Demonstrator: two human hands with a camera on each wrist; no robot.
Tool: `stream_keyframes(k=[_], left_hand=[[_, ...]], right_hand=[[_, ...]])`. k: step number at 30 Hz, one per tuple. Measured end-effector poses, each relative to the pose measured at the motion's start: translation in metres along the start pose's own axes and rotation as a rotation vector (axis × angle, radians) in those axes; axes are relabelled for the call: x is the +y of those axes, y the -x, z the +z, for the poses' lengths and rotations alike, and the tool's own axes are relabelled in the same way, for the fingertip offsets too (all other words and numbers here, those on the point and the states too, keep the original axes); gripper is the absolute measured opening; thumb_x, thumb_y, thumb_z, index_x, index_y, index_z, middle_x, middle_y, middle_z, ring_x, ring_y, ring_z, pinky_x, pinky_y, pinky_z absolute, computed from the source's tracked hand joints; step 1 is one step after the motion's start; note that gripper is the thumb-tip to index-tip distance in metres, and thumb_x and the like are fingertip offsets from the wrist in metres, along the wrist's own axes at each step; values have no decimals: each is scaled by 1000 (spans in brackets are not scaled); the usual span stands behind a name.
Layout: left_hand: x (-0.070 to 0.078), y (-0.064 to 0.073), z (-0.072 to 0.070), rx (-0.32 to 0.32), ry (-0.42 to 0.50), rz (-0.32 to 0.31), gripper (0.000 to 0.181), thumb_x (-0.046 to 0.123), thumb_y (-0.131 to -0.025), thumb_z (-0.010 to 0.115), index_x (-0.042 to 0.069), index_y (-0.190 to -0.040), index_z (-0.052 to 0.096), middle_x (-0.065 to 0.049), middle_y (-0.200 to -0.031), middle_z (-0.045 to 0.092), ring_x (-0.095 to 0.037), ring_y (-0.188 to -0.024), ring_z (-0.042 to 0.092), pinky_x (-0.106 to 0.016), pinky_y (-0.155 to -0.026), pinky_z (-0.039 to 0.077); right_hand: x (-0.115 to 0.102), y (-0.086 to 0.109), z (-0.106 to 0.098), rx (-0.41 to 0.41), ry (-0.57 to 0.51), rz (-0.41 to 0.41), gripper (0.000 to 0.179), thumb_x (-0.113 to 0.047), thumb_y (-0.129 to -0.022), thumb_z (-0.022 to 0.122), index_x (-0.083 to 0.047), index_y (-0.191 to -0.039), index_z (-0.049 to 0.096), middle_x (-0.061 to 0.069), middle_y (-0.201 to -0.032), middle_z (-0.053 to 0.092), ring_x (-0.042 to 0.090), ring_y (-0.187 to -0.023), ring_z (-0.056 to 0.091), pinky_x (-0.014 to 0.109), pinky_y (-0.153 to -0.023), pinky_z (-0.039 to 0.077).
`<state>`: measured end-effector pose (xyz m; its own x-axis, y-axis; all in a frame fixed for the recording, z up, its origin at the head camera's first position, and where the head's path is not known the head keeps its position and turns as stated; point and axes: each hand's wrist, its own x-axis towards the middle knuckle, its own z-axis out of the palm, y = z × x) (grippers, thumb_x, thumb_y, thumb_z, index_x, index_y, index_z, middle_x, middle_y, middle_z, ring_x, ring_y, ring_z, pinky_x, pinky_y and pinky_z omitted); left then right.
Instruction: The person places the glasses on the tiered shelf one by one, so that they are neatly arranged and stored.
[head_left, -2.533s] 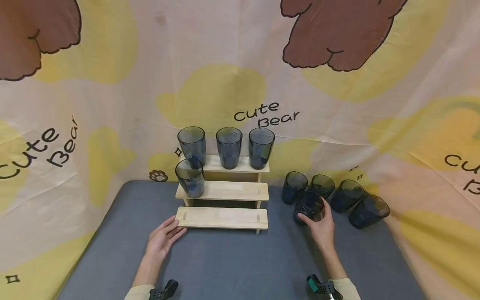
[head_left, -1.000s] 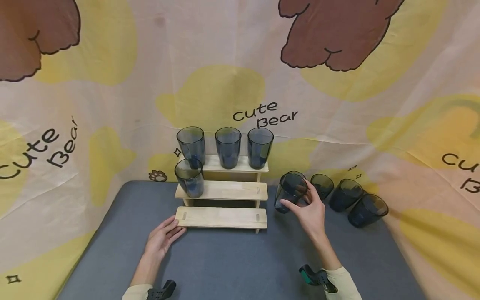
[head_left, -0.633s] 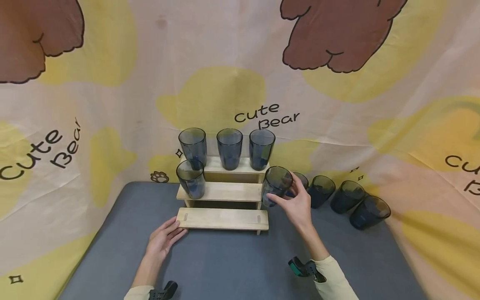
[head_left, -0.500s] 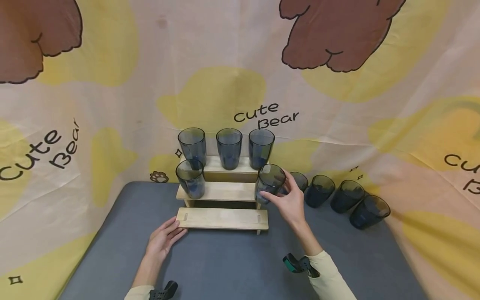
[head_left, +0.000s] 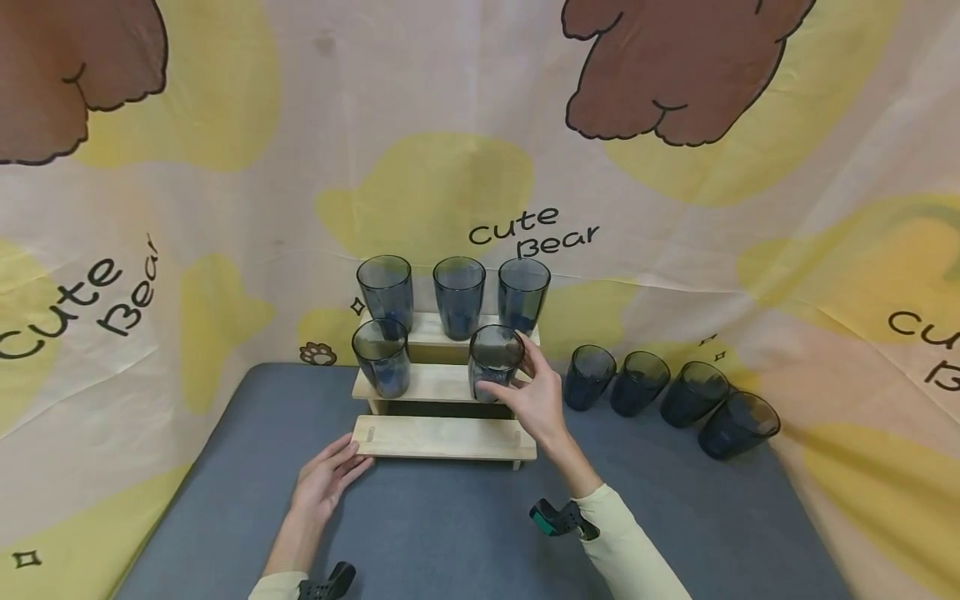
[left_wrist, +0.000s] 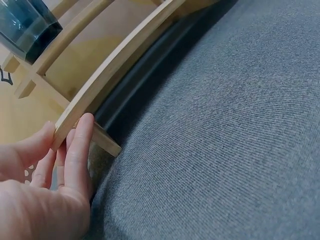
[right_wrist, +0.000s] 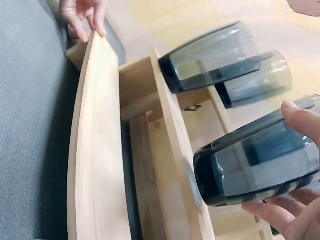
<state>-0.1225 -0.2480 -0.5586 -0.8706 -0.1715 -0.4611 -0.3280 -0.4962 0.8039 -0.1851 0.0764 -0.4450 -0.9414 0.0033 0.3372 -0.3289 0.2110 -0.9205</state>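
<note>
A blue-grey drinking glass (head_left: 496, 358) is in my right hand (head_left: 536, 396), thumb on its near side and fingers round the other. The right wrist view shows the glass (right_wrist: 255, 155) with its base close over the middle step. My left hand (head_left: 326, 483) pinches the left end of the lowest step of a three-step wooden display stand (head_left: 446, 437); in the left wrist view the thumb lies above the board and fingers (left_wrist: 80, 155) below it. One glass (head_left: 382, 358) stands at the left of the middle step. Three glasses (head_left: 459, 298) stand along the top step.
Several more dark glasses (head_left: 590, 379) stand in a slanting row on the grey tabletop (head_left: 450, 525), right of the stand. A cloth backdrop (head_left: 420, 192) with bear prints hangs behind and on both sides.
My right hand has lifted a glass from the front of the group on the right and carried it left over the middle step. My left hand has stayed at the lowest step.
</note>
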Motion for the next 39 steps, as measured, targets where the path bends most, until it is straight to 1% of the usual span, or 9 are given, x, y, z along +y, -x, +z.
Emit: stream_keyframes(k=[4,7,11,15,17,22,26,32,39], left_hand=[[-1,0,0,3,-11,3,57,4,-98,59,-3,-148,33,2,-99,67,-16,-93,70,-39,-96,56],[-2,0,0,2,-10,2,57,4,-99,58,-3,-149,33,2,-99,66,-16,-92,69,-38,-96,56],[-1,1,1,1,11,-2,55,2,-99,56,-3,-148,33,-1,-98,66,-17,-91,68,-39,-96,56],[0,1,2,2,22,-5,53,1,-98,57,-3,-147,36,0,-97,67,-18,-91,69,-40,-96,56],[0,1,2,4,18,-3,53,1,-98,58,-3,-146,37,1,-97,68,-18,-91,70,-40,-96,57],[-2,2,3,12,-12,7,56,3,-99,57,-4,-149,33,3,-97,66,-16,-91,69,-39,-95,57],[-2,2,2,19,-10,9,58,3,-98,57,-4,-150,31,3,-97,66,-16,-90,69,-39,-95,57],[-3,1,1,8,-7,8,59,3,-98,58,-3,-150,30,4,-98,66,-16,-91,69,-39,-96,56],[-3,1,1,16,-1,-2,60,3,-98,59,-3,-150,31,4,-99,65,-16,-91,67,-38,-97,56]], right_hand=[[1,-4,10,-36,18,-19,91,-18,-69,91,-12,-147,44,11,-130,61,26,-117,61,43,-90,60],[0,-6,18,-49,12,0,92,-19,-69,91,-12,-147,44,10,-131,61,25,-119,60,42,-91,59],[-4,-9,28,-60,1,18,93,-19,-68,92,-12,-147,43,11,-130,61,26,-118,60,44,-92,59],[-8,-14,37,-87,-16,-4,91,-18,-69,91,-12,-147,44,11,-126,64,27,-115,62,47,-93,58],[-9,-16,40,-105,-12,-2,90,-18,-69,91,-14,-146,44,9,-125,64,26,-113,62,48,-94,57],[-11,-20,42,-145,45,25,90,-20,-70,91,-16,-147,44,7,-128,63,26,-113,62,48,-97,55],[-11,-21,41,-172,81,46,90,-24,-71,90,-17,-147,42,6,-128,63,26,-114,62,49,-99,54],[-12,-21,40,-190,103,62,92,-25,-73,89,-18,-149,39,7,-129,62,26,-115,60,48,-100,53],[-12,-22,39,-205,118,67,92,-25,-73,89,-17,-150,38,8,-131,60,27,-117,60,48,-101,53]])
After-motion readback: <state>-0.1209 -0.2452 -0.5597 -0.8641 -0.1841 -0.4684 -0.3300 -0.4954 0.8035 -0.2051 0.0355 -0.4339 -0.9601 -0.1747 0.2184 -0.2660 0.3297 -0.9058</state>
